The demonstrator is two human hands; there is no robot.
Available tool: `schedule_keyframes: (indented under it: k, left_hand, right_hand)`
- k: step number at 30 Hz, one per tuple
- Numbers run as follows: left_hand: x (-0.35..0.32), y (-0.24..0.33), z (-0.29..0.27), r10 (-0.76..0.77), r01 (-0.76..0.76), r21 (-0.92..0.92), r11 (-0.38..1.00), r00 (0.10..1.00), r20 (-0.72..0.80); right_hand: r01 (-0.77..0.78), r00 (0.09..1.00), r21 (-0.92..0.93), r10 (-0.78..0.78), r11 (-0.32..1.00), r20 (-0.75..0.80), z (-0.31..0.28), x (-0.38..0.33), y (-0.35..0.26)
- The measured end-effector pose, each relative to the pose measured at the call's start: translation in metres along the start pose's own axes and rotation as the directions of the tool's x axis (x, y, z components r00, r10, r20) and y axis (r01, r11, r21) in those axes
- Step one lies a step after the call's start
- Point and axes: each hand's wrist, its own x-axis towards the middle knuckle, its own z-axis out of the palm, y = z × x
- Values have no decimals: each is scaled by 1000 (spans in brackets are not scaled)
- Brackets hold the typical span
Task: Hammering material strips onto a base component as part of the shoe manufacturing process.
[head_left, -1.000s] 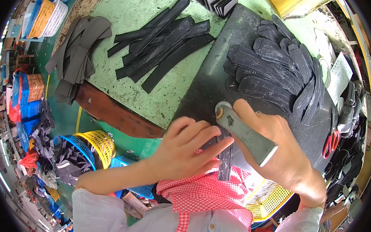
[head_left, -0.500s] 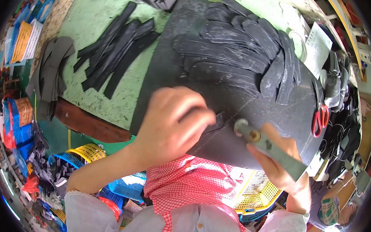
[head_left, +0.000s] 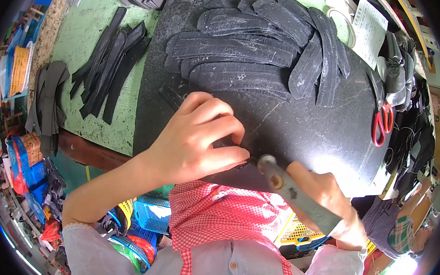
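My left hand (head_left: 194, 141) is low over the near part of a black board (head_left: 301, 127), fingers curled and thumb tip pressed toward the forefinger. Dark material shows at its fingertips, and a thin black strip (head_left: 171, 97) pokes out beyond its knuckles; whether these are one piece is hidden. My right hand (head_left: 322, 191) grips a hammer with a grey metal head (head_left: 297, 197). The hammer's round face is just right of my left fingertips, close to the board's near edge. Flat black strips with rounded ends (head_left: 235, 50) lie overlapped on the board's far half.
Red-handled scissors (head_left: 382, 124) lie at the board's right edge, below a paper sheet (head_left: 370, 33). More black strips (head_left: 108, 65) rest on the green table (head_left: 70, 113); grey strips (head_left: 48, 97) hang over its left edge. Blue baskets (head_left: 152, 214) stand below. Another person's sleeve (head_left: 403, 234) shows at right.
The view has shifted, so the strips appear farther left and higher. The hammer head has come down and left, nearer my left fingertips. My left hand, blurred before, is now steadier and nearer the board's edge.
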Motion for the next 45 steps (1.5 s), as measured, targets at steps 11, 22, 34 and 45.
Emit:
schedule_keyframes:
  k: [11,22,34,45]
  left_hand:
    - [6,-12,2,297,-300,47,953,953,53]
    - [3,-23,-18,251,-259,79,963,963,103]
    - [-2,-54,-44,203,-203,7,979,978,50]
    - [-5,-69,-57,209,-210,11,978,977,52]
  right_hand:
    - [-65,998,131,63,989,17,4,0,-6]
    - [71,997,-78,-68,994,33,11,17,-13]
    - [-6,998,33,4,999,56,-4,50,-35]
    - [126,991,-117,-120,985,58,1,76,-36]
